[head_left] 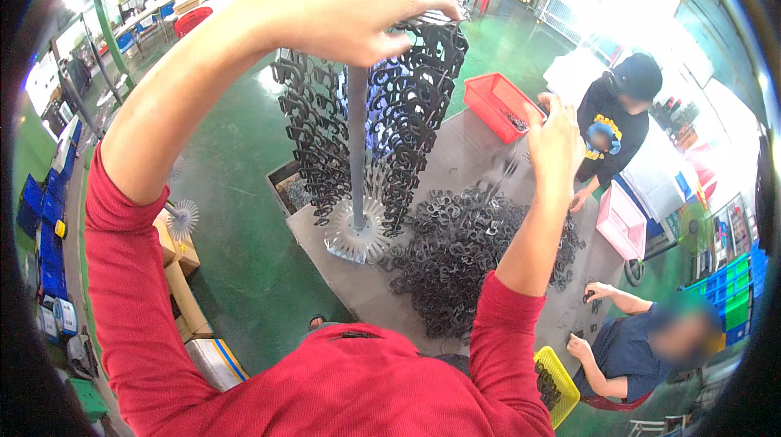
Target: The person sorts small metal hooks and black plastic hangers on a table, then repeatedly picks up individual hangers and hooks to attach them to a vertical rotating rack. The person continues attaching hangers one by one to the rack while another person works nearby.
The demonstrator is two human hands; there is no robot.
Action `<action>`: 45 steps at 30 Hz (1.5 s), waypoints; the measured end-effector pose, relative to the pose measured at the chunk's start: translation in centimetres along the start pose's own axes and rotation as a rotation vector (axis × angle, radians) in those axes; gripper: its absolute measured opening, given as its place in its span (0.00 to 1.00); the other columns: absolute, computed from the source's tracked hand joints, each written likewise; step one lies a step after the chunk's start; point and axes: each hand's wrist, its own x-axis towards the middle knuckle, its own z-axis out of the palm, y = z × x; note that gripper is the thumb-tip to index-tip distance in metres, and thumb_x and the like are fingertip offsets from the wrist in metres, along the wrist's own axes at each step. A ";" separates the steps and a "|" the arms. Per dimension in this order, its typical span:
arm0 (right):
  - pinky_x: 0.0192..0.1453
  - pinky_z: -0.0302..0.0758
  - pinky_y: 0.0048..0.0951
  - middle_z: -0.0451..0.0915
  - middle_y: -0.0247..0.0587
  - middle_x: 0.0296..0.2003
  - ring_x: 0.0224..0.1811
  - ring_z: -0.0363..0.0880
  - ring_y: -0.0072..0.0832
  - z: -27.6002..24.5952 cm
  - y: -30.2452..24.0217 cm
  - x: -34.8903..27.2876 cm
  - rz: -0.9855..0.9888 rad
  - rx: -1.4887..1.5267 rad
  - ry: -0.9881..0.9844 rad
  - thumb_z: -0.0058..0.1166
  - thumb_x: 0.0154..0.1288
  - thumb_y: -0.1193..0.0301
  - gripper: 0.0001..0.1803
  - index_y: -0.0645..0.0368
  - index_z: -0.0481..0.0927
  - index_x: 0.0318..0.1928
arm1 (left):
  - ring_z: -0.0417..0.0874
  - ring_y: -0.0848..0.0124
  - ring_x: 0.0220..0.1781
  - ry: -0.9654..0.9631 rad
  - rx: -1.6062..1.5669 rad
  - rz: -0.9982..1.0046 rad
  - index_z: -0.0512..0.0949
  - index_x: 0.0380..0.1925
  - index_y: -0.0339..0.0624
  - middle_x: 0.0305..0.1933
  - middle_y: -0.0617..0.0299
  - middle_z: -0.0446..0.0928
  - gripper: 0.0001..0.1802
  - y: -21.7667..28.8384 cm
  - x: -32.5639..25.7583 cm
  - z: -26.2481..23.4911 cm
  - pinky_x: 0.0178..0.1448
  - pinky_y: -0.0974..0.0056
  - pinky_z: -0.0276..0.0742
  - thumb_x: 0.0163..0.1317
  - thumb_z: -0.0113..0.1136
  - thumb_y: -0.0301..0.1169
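Observation:
My left hand [358, 18] reaches across the top of a tall rack with a grey central pole [356, 128]. Its thumb and fingers are curled round the rack's upper rim. Columns of black C-shaped parts [419, 103] hang around the pole, down toward a toothed metal disc [356, 233] at the base. My right hand [557, 140] is raised above the table, fingers bent inward; whatever they hold, if anything, cannot be made out. Below and left of it are a few blurred dark pieces [503, 170], over a big heap of loose black parts [455, 258].
A red bin [495, 107] sits on the grey table [325, 254] at the far side. A pink bin [621, 221] and a yellow basket [556, 388] are to the right. Two co-workers [622, 111] are at the right. Cardboard boxes [181, 250] stand at left.

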 end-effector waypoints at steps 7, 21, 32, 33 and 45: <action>0.28 0.73 0.28 0.79 0.38 0.31 0.25 0.78 0.28 0.7 -11.1 -1.3 -0.257 0.641 0.433 0.62 0.57 0.67 0.12 0.56 0.80 0.41 | 0.77 0.53 0.52 -0.089 0.101 -0.150 0.74 0.50 0.33 0.48 0.45 0.77 0.22 1.7 2.5 0.1 0.59 0.55 0.70 0.53 0.58 0.26; 0.30 0.68 0.18 0.79 0.35 0.29 0.27 0.74 0.18 0.9 -5.8 -1.1 0.138 1.744 -0.160 0.52 0.67 0.71 0.07 0.62 0.79 0.38 | 0.77 0.50 0.52 0.027 0.094 -0.140 0.75 0.50 0.34 0.48 0.44 0.77 0.24 1.2 1.8 1.2 0.59 0.55 0.71 0.50 0.51 0.18; 0.43 0.74 0.34 0.82 0.42 0.34 0.36 0.81 0.37 0.2 -0.5 -0.8 0.079 0.511 0.132 0.58 0.61 0.61 0.14 0.56 0.78 0.42 | 0.76 0.55 0.56 0.047 0.014 -0.037 0.68 0.57 0.39 0.55 0.49 0.74 0.28 0.9 0.8 -0.1 0.62 0.55 0.68 0.54 0.58 0.27; 0.40 0.75 0.31 0.81 0.42 0.33 0.34 0.81 0.33 -0.1 -3.0 -1.2 0.018 0.793 0.192 0.60 0.59 0.63 0.14 0.57 0.78 0.42 | 0.75 0.55 0.56 0.038 0.018 -0.045 0.69 0.57 0.39 0.54 0.49 0.74 0.28 1.3 1.3 0.1 0.61 0.55 0.69 0.53 0.59 0.27; 0.22 0.69 0.34 0.78 0.36 0.27 0.20 0.76 0.37 1.0 -11.0 -0.6 -0.169 0.509 0.574 0.58 0.60 0.62 0.07 0.50 0.80 0.33 | 0.79 0.49 0.44 0.017 0.159 -0.148 0.76 0.49 0.36 0.41 0.45 0.79 0.22 2.0 3.2 1.5 0.53 0.53 0.73 0.49 0.53 0.20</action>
